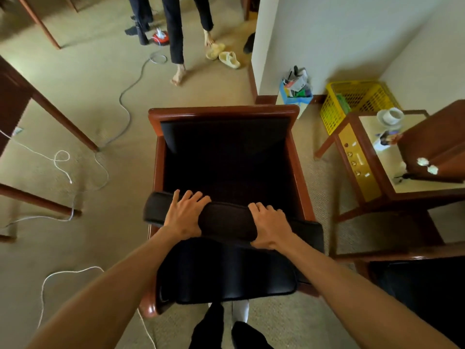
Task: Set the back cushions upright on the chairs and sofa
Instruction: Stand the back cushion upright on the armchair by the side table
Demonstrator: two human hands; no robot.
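A wooden armchair (224,112) with dark upholstery stands below me, seen from above. A black back cushion (226,222) lies across the near end of the chair, over the seat cushion (226,275). My left hand (185,215) grips the cushion's upper edge on the left, fingers curled over it. My right hand (270,226) grips the same edge further right. The cushion is tilted, its left end sticking out past the chair's arm.
A side table (362,157) with a cup (390,116) stands to the right, a yellow basket (352,102) and a blue bin (297,91) behind it by the wall. White cables (63,159) lie on the carpet at left. Two people's legs (176,34) stand at the far end.
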